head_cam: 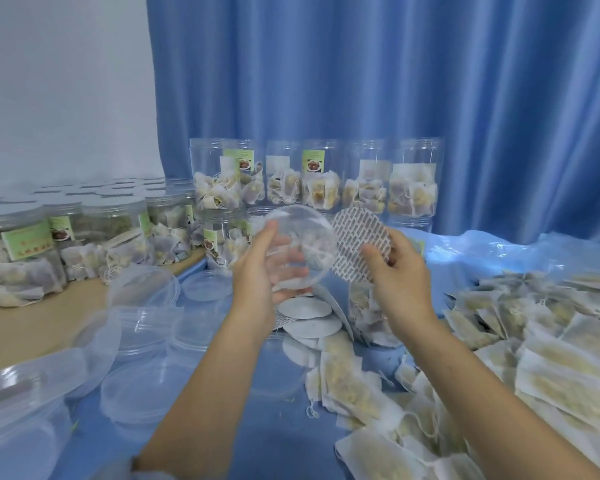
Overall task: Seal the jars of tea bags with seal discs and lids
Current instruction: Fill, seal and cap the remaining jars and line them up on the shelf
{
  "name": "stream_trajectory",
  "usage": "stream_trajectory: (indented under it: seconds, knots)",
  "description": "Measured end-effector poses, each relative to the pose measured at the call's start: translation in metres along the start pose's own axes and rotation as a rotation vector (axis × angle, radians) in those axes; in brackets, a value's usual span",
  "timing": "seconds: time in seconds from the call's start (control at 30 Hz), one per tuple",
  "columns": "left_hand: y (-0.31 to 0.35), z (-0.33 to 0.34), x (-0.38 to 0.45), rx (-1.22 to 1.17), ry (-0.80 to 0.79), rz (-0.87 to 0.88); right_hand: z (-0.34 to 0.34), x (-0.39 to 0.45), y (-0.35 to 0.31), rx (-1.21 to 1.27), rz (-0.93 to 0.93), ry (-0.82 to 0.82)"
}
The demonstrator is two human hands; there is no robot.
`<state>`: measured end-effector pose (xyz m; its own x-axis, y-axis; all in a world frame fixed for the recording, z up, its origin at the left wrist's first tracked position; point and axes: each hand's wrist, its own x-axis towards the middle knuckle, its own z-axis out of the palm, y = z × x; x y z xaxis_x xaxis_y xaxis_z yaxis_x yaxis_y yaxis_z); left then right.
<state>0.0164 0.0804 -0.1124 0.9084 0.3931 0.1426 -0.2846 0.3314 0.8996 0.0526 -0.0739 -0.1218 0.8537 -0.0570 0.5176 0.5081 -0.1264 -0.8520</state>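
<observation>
We hold the lid [300, 251] in our left hand [264, 271]; the disc [359, 247], pinched in our right hand [400, 271], sits just right of it.

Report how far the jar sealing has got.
Done: the lidded jars at far left look sealed. In hand: the left hand holds a clear lid and the right hand a seal disc. Left: the open jars by the curtain, with spare lids and discs waiting.
</observation>
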Motion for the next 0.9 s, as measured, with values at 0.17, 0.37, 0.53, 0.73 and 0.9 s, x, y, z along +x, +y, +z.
stream_trajectory:
  seconds: [0.17,0.37,0.53,0.73,0.9]
  knots:
    - [-0.015,0.023,0.006,0.157,0.032,0.063,-0.003,0.007,-0.009,0.627,0.324,-0.29]
    - [-0.016,0.033,0.005,0.014,-0.044,0.065,-0.016,0.007,-0.007,0.498,0.225,-0.563]
    - [-0.009,0.04,-0.005,-0.094,-0.114,0.091,-0.021,0.008,-0.011,0.754,0.313,-0.608]
    - [-0.005,0.044,-0.014,-0.056,-0.05,0.187,-0.019,0.003,-0.015,0.527,0.166,-0.43]
    - [-0.013,0.057,-0.022,-0.024,-0.092,0.174,-0.018,-0.002,-0.018,-0.425,-0.31,-0.367]
